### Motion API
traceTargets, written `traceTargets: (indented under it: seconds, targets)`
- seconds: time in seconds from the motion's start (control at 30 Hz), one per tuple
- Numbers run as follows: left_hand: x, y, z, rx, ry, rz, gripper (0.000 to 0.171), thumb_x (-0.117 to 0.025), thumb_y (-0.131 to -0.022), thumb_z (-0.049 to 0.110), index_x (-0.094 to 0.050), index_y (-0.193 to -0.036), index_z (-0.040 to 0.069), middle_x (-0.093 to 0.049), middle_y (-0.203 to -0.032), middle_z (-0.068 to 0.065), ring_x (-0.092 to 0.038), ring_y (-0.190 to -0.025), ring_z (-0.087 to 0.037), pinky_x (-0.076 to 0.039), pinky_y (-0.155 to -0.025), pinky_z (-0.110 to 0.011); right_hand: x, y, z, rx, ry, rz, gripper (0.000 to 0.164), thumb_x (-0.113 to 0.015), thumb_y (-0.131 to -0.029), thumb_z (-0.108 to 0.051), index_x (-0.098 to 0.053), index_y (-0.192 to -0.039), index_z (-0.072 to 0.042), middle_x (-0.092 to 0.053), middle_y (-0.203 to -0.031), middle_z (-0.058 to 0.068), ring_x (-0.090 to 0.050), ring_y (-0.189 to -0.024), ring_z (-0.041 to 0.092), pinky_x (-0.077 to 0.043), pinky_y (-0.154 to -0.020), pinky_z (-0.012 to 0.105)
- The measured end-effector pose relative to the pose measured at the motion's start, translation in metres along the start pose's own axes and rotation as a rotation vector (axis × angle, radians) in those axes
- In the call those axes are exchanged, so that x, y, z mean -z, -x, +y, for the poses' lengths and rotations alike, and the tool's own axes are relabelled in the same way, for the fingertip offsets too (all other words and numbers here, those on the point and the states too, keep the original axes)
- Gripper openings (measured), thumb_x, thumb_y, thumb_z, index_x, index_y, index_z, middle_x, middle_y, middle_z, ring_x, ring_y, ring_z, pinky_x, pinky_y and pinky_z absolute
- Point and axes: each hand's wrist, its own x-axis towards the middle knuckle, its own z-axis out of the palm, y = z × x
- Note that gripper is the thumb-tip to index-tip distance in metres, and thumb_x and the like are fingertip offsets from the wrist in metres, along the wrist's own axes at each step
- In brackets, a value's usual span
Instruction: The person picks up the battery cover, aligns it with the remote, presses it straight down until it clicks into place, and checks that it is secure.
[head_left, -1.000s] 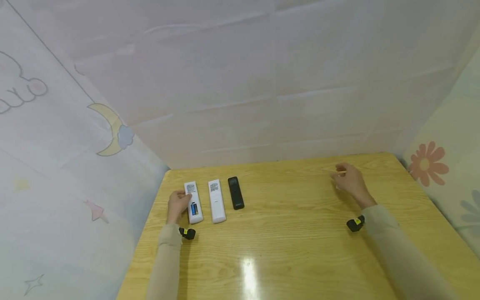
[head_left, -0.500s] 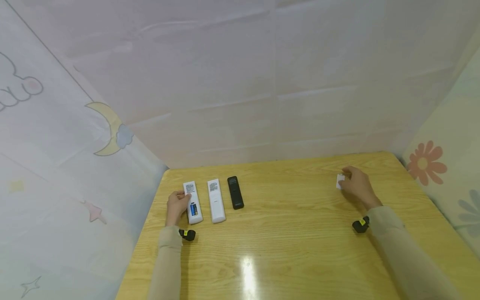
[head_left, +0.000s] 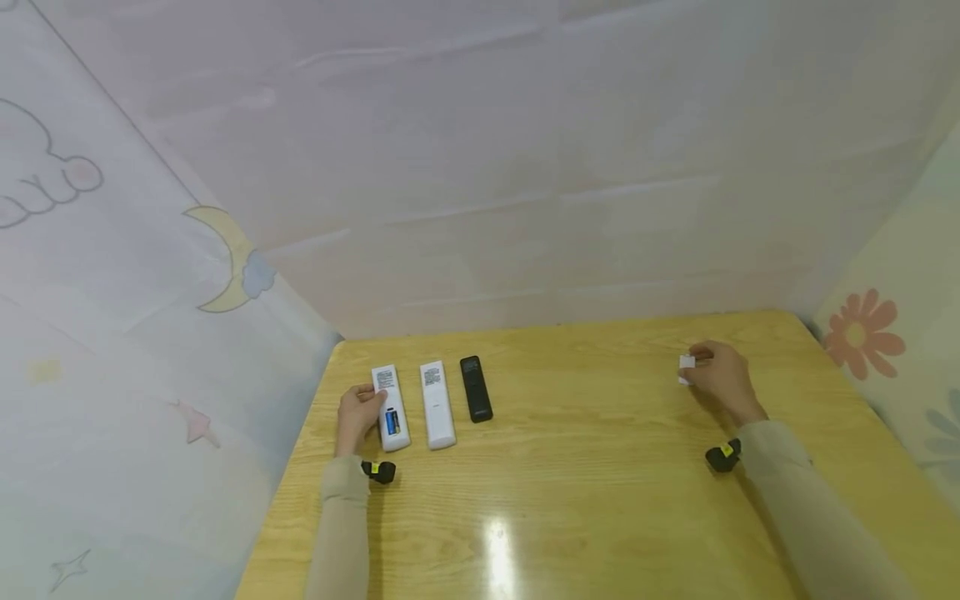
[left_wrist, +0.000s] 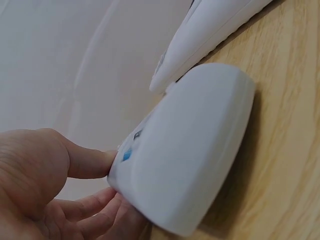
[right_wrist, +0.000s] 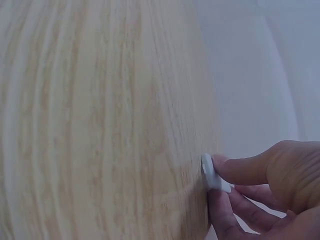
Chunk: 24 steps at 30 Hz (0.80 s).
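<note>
At the left of the table, a white remote control point(head_left: 396, 442) lies back up with its battery compartment uncovered and a blue battery point(head_left: 392, 422) showing inside. My left hand point(head_left: 360, 412) holds this remote by its left side, with the thumb on its back and the fingers along the edge. Seen from the left wrist, the remote's rounded white end point(left_wrist: 200, 135) faces the camera. Far to the right, my right hand point(head_left: 726, 382) pinches a small white battery cover point(head_left: 686, 368) between thumb and fingers. In the right wrist view the cover point(right_wrist: 212, 175) is close over the tabletop.
A second white remote point(head_left: 438, 408), its back closed, lies just right of the first. Beside it is a black remote point(head_left: 476, 390). The wooden table point(head_left: 570, 467) ends at the back against a pale cloth wall point(head_left: 555, 208); printed cloth point(head_left: 135, 400) hangs at the left.
My right hand has drawn slightly back and right, and the cover has turned from edge-on to show its white face. The left hand keeps its hold on the remote.
</note>
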Motion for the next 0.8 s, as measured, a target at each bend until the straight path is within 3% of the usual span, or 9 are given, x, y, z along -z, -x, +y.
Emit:
traceTargets:
  seconds: [0.1,0.33,0.6,0.8]
  targets:
    - [0.0,0.0,0.0,0.004,0.007,-0.001,0.054,-0.06,-0.11,0.024,-0.046,-0.155,-0.002,-0.054,-0.149,-0.026,-0.061,-0.128,-0.035,-0.056,-0.101,-0.038,0.002,-0.001,0.001,-0.019,0.01,-0.007,0.059,-0.076,-0.097,-0.015,-0.054,-0.142,0.015,-0.058,-0.137,0.042,-0.064,-0.119,0.055,-0.065,-0.082,0.041]
    - [0.003,-0.001,0.002,0.024,0.028,-0.013,0.056,-0.063,-0.108,0.025,-0.05,-0.154,-0.004,-0.061,-0.144,-0.026,-0.067,-0.121,-0.031,-0.06,-0.083,-0.026,0.004,-0.002,0.001,-0.033,0.076,-0.016,0.057,-0.077,-0.098,-0.017,-0.057,-0.139,0.017,-0.062,-0.131,0.041,-0.065,-0.115,0.054,-0.06,-0.092,0.059]
    - [0.007,0.0,0.003,0.044,0.112,-0.04,0.059,-0.065,-0.107,0.024,-0.046,-0.156,-0.003,-0.057,-0.149,-0.025,-0.063,-0.125,-0.029,-0.059,-0.089,-0.029,0.002,-0.002,0.007,-0.045,0.069,-0.007,0.057,-0.075,-0.1,-0.023,-0.058,-0.137,0.017,-0.064,-0.126,0.038,-0.065,-0.11,0.049,-0.06,-0.087,0.053]
    - [0.009,0.002,-0.001,0.048,0.171,-0.06,0.063,-0.066,-0.108,0.027,-0.043,-0.158,-0.003,-0.057,-0.149,-0.025,-0.067,-0.117,-0.025,-0.061,-0.087,-0.027,0.001,-0.001,0.012,-0.035,0.066,-0.001,0.06,-0.073,-0.102,-0.028,-0.058,-0.14,0.015,-0.064,-0.128,0.035,-0.064,-0.112,0.047,-0.058,-0.087,0.051]
